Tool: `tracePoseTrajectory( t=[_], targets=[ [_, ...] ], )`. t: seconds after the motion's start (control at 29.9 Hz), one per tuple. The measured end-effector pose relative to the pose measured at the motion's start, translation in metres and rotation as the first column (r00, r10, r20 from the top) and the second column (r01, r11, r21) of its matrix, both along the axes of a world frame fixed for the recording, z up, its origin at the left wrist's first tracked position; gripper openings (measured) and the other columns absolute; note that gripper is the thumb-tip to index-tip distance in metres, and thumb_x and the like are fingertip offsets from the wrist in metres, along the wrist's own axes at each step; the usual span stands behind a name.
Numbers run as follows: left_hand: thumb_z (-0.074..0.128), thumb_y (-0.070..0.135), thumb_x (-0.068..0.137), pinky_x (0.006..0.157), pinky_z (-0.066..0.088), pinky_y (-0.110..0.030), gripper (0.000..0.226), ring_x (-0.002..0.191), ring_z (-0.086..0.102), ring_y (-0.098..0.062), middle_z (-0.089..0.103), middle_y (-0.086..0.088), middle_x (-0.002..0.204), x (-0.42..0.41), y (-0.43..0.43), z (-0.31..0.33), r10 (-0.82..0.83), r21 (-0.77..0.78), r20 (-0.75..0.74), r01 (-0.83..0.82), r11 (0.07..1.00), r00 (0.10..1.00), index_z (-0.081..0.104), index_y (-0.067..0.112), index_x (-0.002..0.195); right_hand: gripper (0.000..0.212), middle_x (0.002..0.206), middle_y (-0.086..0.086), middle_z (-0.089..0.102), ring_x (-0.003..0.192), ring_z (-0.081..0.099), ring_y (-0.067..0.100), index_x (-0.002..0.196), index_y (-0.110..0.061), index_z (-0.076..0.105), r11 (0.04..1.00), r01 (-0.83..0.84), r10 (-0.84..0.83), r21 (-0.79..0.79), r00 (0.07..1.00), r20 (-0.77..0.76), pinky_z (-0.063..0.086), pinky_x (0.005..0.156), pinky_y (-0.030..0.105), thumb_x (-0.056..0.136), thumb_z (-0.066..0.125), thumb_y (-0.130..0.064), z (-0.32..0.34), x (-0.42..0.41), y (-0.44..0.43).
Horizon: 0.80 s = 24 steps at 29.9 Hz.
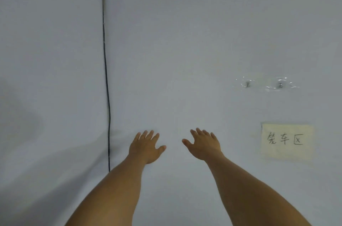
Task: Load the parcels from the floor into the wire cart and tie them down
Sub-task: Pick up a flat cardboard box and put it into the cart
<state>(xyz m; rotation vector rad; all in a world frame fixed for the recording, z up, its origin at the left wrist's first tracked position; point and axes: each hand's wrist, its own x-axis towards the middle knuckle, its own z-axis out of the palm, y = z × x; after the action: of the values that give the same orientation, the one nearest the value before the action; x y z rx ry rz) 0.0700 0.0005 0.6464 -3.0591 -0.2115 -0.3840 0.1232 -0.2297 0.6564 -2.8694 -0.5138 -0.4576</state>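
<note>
2 bare forearms; left hand (146,147), right hand (203,145) bare.

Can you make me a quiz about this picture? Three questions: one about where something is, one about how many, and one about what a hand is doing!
1. Where is the yellow paper note?
A: on the wall, to the right of the right hand
B: between the two hands
C: held in a hand

2. How many clear hooks are above the note?
A: one
B: two
C: five

3. What is the left hand doing?
A: gripping a parcel
B: making a fist
C: open, holding nothing

Answers:
1 A: the note is stuck to the wall, right of the right hand.
2 B: two hooks sit side by side.
3 C: its fingers are straight and hold nothing.
</note>
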Motion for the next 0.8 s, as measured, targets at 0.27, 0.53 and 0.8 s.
tracePoseTrajectory(
  t=[0.27, 0.53, 0.8],
  targets=[
    [0.018, 0.070, 0.102, 0.129, -0.002, -0.045, 0.077, 0.161, 0.000, -0.022, 0.003, 0.001, 0.174, 0.051, 0.006, -0.056, -0.118, -0.109, -0.059, 0.111, 0.988, 0.991, 0.009, 0.028, 0.166, 0.075, 0.171, -0.002, 0.019, 0.157, 0.017, 0.021, 0.162, -0.025, 0.023, 0.993, 0.119, -0.119, -0.007, 0.991, -0.068, 0.010, 0.128, 0.045, 0.101, 0.024, -0.070, -0.043, 0.015, 0.002],
    [0.017, 0.069, 0.103, 0.129, -0.002, -0.045, 0.077, 0.160, 0.001, -0.023, 0.002, 0.000, 0.174, 0.064, 0.049, -0.186, -0.077, -0.202, -0.258, 0.024, 0.979, 0.963, 0.009, 0.026, 0.167, 0.075, 0.170, -0.001, 0.024, 0.156, 0.022, 0.022, 0.162, -0.024, 0.026, 0.997, 0.067, -0.074, -0.038, 0.962, -0.264, 0.014, 0.127, 0.044, 0.101, 0.025, -0.069, -0.174, 0.044, 0.050],
    [0.015, 0.069, 0.104, 0.129, -0.003, -0.046, 0.077, 0.160, -0.002, -0.025, -0.001, -0.001, 0.174, 0.065, 0.086, -0.373, -0.069, -0.255, -0.509, -0.073, 0.964, 0.858, 0.006, 0.025, 0.167, 0.074, 0.170, -0.001, 0.023, 0.155, 0.024, 0.023, 0.162, -0.024, 0.024, 0.995, -0.015, -0.037, -0.097, 0.855, -0.516, 0.017, 0.127, 0.044, 0.102, 0.024, -0.068, -0.361, 0.063, 0.083]
  ],
)
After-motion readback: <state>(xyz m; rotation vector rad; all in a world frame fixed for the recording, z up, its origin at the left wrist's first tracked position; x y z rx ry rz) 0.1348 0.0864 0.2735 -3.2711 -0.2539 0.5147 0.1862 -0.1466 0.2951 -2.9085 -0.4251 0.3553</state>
